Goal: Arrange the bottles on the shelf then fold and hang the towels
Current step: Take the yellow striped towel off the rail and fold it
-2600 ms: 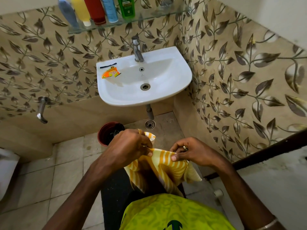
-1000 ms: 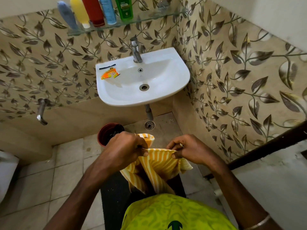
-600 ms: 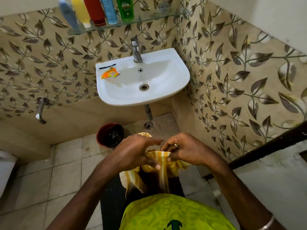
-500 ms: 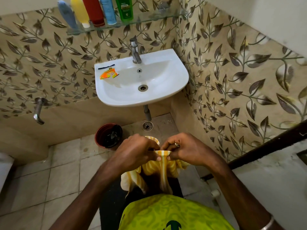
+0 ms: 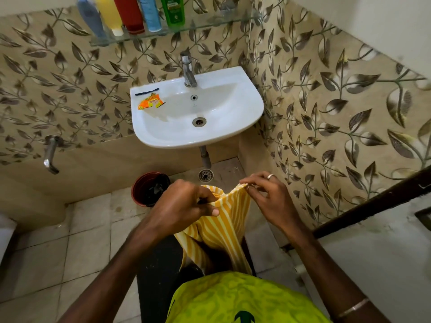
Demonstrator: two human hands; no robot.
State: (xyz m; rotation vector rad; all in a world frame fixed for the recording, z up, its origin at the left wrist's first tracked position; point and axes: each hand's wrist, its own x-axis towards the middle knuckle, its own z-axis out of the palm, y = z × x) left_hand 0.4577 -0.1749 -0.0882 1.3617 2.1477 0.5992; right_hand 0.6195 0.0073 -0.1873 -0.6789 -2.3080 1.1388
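A yellow and white striped towel (image 5: 224, 224) hangs in front of my body, held up by its top edge. My left hand (image 5: 184, 203) grips the bunched left part of that edge. My right hand (image 5: 265, 197) pinches the right corner between thumb and fingertips, the other fingers spread. Several bottles stand in a row on the glass shelf (image 5: 210, 24) above the sink: a blue-grey one (image 5: 89, 17), a yellow one (image 5: 109, 15), a red one (image 5: 129, 14), a light blue one (image 5: 149, 12) and a green one (image 5: 173, 10).
A white sink (image 5: 233, 127) with a metal tap (image 5: 187, 68) is mounted ahead; an orange sachet (image 5: 150, 104) lies on its left rim. A dark red pot (image 5: 150, 188) stands on the tiled floor below. A wall spout (image 5: 50, 153) juts out at left. A dark door frame (image 5: 373, 201) runs at right.
My hands, which had come together at the towel's top edge, have drawn apart again, stretching that edge between them. The towel now hangs longer and flatter.
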